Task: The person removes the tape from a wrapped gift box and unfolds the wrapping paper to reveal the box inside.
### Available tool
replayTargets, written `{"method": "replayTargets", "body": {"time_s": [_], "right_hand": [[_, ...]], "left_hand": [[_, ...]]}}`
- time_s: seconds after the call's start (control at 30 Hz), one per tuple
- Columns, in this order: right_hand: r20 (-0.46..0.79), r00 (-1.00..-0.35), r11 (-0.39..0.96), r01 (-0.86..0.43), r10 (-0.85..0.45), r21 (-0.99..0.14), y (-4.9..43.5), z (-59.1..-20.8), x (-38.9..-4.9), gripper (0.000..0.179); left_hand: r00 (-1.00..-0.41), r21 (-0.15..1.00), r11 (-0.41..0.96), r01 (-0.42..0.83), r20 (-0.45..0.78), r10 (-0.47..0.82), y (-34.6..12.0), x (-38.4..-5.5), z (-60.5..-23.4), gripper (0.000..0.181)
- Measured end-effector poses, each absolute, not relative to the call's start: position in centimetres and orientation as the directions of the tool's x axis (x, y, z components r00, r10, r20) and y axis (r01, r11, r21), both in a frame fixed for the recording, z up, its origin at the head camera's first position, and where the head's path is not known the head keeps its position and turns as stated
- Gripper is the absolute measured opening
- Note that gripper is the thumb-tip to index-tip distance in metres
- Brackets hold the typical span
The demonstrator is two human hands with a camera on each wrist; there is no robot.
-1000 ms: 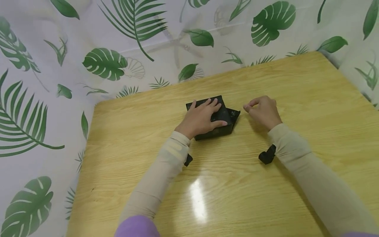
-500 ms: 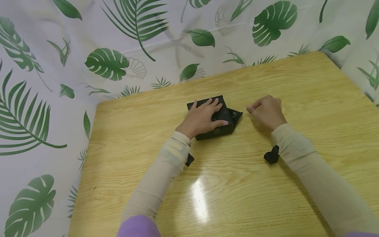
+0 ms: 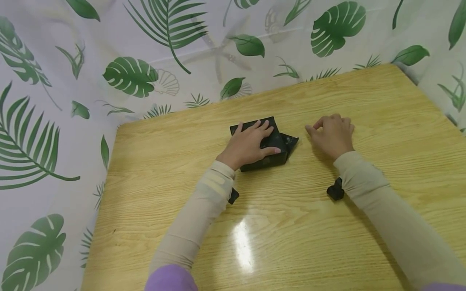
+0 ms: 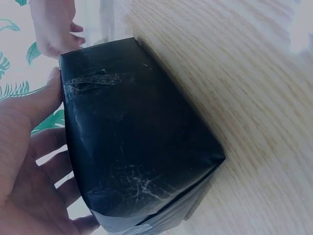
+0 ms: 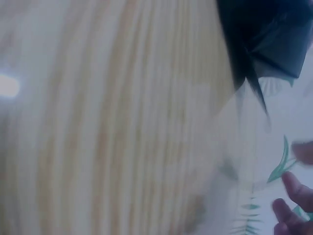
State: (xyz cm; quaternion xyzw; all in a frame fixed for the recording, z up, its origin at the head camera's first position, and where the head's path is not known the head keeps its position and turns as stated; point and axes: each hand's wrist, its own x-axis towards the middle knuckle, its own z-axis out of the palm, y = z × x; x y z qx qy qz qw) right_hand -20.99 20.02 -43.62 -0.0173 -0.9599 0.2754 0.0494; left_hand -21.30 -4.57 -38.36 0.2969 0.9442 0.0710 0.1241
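Observation:
A box wrapped in black film (image 3: 274,139) sits on the wooden table. At its right end a pointed black flap (image 3: 290,142) sticks out. My left hand (image 3: 244,146) rests across the box's top with its fingers spread, the thumb towards the near edge. Creases and scuffed, shiny patches mark the wrapping (image 4: 127,122) in the left wrist view. Just right of the flap, my right hand (image 3: 333,135) hovers with bent fingers. Seen from the right wrist, the thumb and fingertips (image 5: 293,188) stand apart, with nothing visible between them, below the folded flap (image 5: 276,41).
The wooden table (image 3: 174,194) reaches back to a white cloth (image 3: 204,36) printed with green leaves. Small black devices, one at the left wrist (image 3: 233,197) and one at the right wrist (image 3: 335,190), show beside the sleeves.
My right hand has shifted slightly right, away from the flap, and its thumb and forefinger, close together before, have parted. The left hand and the box stay in place.

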Motion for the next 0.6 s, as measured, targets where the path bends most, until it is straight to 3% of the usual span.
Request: {"method": "replayTargets", "body": {"time_s": [0.13, 0.33, 0.6], "right_hand": [[0.121, -0.992, 0.873, -0.031, 0.033, -0.487, 19.0, -44.0, -21.3, 0.061], [0.115, -0.993, 0.911, -0.040, 0.008, -0.409, 19.0, -44.8, -21.4, 0.048], [0.061, -0.998, 0.908, -0.033, -0.008, -0.418, 19.8, -45.0, -21.6, 0.051]], "left_hand": [[-0.793, 0.223, 0.812, 0.539, -0.190, 0.579, -4.7, -21.2, -38.3, 0.076], [-0.788, 0.232, 0.806, 0.544, -0.190, 0.586, -4.9, -21.3, -38.5, 0.076], [-0.789, 0.160, 0.805, 0.572, -0.162, 0.593, -4.6, -21.2, -38.6, 0.075]]}}
